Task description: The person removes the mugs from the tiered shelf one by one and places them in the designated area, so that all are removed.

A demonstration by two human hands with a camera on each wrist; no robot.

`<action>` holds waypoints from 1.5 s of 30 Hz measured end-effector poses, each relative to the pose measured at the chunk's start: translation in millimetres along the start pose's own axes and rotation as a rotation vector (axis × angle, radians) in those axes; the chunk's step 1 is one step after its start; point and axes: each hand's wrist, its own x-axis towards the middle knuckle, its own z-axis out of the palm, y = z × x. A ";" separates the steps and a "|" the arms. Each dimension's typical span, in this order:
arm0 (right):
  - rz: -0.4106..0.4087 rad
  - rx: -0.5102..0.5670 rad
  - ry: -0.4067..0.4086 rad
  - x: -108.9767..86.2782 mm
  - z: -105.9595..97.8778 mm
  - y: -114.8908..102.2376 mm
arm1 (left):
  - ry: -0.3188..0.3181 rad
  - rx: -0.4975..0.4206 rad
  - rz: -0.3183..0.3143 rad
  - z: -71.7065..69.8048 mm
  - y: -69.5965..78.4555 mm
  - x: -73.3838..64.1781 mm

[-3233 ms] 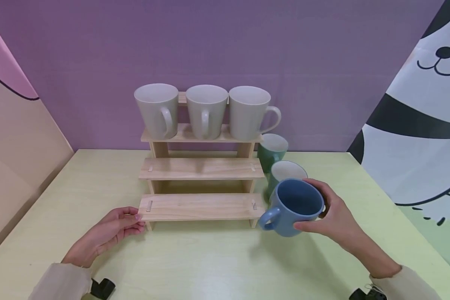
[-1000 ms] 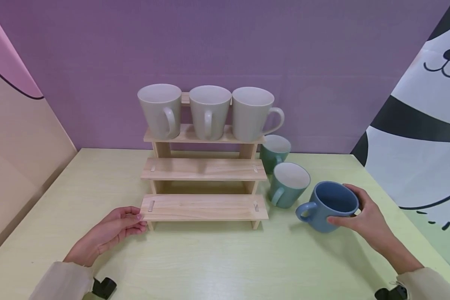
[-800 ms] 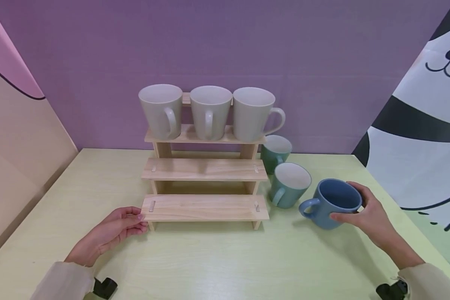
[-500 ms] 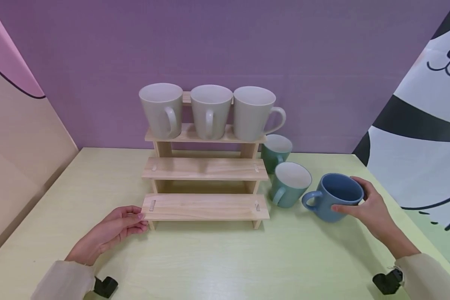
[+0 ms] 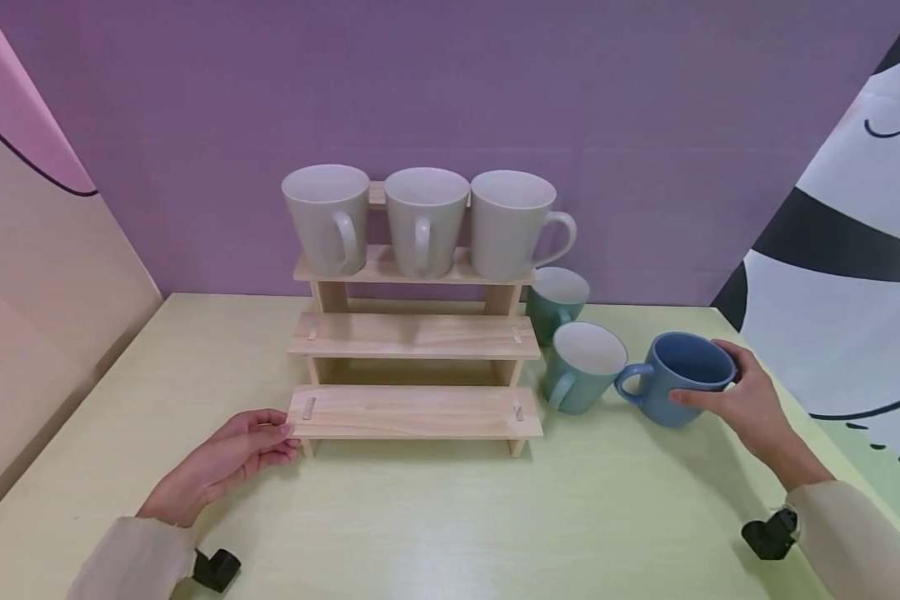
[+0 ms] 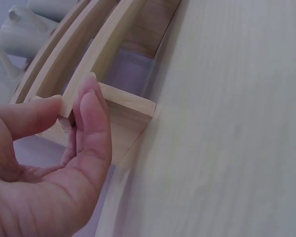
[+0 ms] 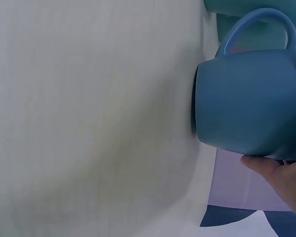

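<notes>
My right hand (image 5: 757, 408) grips a blue mug (image 5: 662, 398) upright by its right side, its handle pointing left. In the right wrist view the mug (image 7: 246, 103) is at or just over the tabletop; contact cannot be told for sure. Left of it stands a light green mug (image 5: 576, 387), close to the blue handle. My left hand (image 5: 228, 458) pinches the left end of the lowest board of a three-tier wooden shelf (image 5: 416, 414). The left wrist view shows thumb and fingers on either side of that board's end.
Three white mugs (image 5: 426, 221) stand in a row on the top tier. A darker green mug (image 5: 551, 312) sits behind the light green one, partly hidden by the shelf. The pale tabletop (image 5: 420, 525) meets a purple backdrop (image 5: 630, 167) at the back.
My right hand has carried the blue mug from in front of the light green mug to its right, then farther back on the table. My left hand keeps its place at the shelf.
</notes>
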 end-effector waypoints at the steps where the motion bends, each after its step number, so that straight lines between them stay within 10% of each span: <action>1: 0.008 0.001 -0.004 2.1 -0.2 -0.5 | 0.003 0.002 -0.001 0.0 0.2 0.0; 45: 0.136 0.128 0.142 93.2 18.4 -14.2 | 0.055 0.019 -0.006 2.0 -0.9 0.9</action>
